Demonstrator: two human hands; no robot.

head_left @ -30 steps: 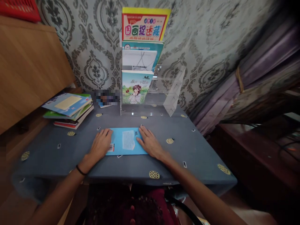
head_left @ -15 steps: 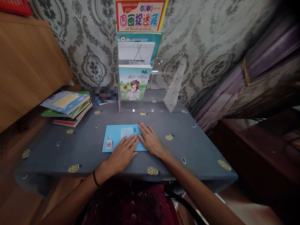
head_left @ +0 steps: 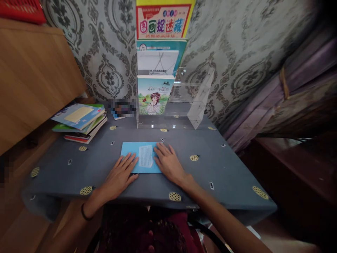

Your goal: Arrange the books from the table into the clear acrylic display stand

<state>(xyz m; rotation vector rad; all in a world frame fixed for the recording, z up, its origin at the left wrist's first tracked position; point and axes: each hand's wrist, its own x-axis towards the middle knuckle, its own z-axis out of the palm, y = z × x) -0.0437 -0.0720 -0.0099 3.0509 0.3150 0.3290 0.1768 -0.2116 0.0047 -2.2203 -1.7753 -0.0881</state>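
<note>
A light blue book [head_left: 145, 156] lies flat on the grey tablecloth, its printed text panel facing up. My left hand [head_left: 121, 173] rests over its left end, fingers stretched out and thumb off the near edge. The barcode corner is covered by that hand. Across the book's right end lies my right hand [head_left: 169, 162], palm down with fingers extended. Behind the book stands a clear acrylic rack [head_left: 198, 102]. Its left side holds several books in tiers, the front one a green and blue book [head_left: 155, 96] with a drawn figure.
A stack of books [head_left: 84, 123] sits at the table's left, beside a wooden cabinet [head_left: 39, 70]. A blurred-out item [head_left: 122, 109] lies left of the rack. A purple curtain [head_left: 265, 102] hangs at the right. The tablecloth [head_left: 231, 175] has pineapple prints.
My left hand has slid left along the book, uncovering the text panel and covering the barcode. My right hand stays on the right end. The whole view has shifted slightly.
</note>
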